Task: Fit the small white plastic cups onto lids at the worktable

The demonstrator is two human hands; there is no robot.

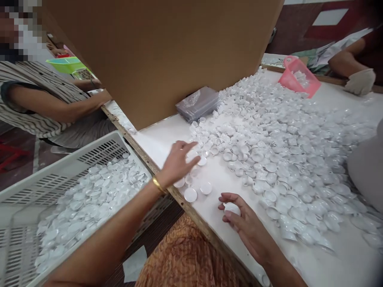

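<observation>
My left hand (181,161), with a gold bracelet at the wrist, hovers over the near-left part of the white tabletop. Its fingers are apart, close above a few small white round caps (190,195) lying near the table edge. In my right hand (243,221) is one small white plastic cap (232,208), gripped between thumb and fingers just above the table. A large heap of similar glossy white pieces (269,139) spreads to the right and away from me. Part of the cap in my right hand is hidden by the fingers.
A white slatted crate (101,143) holding many white pieces stands at the left, below the wooden table edge. A tall brown board (167,52) rises at the back, with a plastic-wrapped pack (199,104) before it. Beyond the heap lies a pink scoop (314,85). Co-workers sit left and right.
</observation>
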